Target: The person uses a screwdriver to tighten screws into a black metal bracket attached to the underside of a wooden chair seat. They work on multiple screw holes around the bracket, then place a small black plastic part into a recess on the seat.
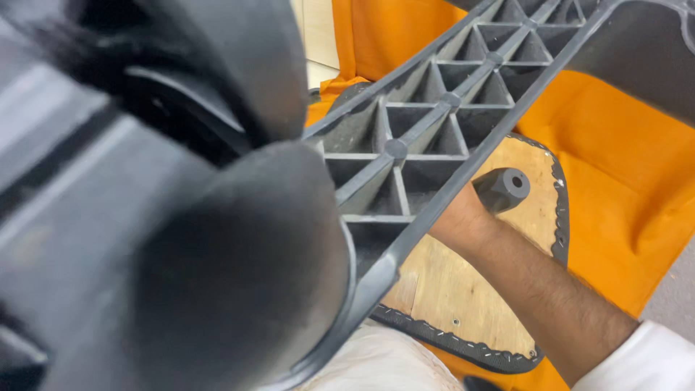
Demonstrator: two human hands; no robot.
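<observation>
Right hand [463,217], mostly hidden behind black ribbed plastic frame [434,123], grips a dark cylindrical handle [503,188]. Beneath lies a wooden seat board [463,297] on orange fabric [622,166]. Left hand not visible.

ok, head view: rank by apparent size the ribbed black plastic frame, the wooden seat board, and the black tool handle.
1. ribbed black plastic frame, though it is nearest the camera, which inflates it.
2. wooden seat board, partly hidden behind the frame.
3. black tool handle at the right hand, clearly smallest.
</observation>
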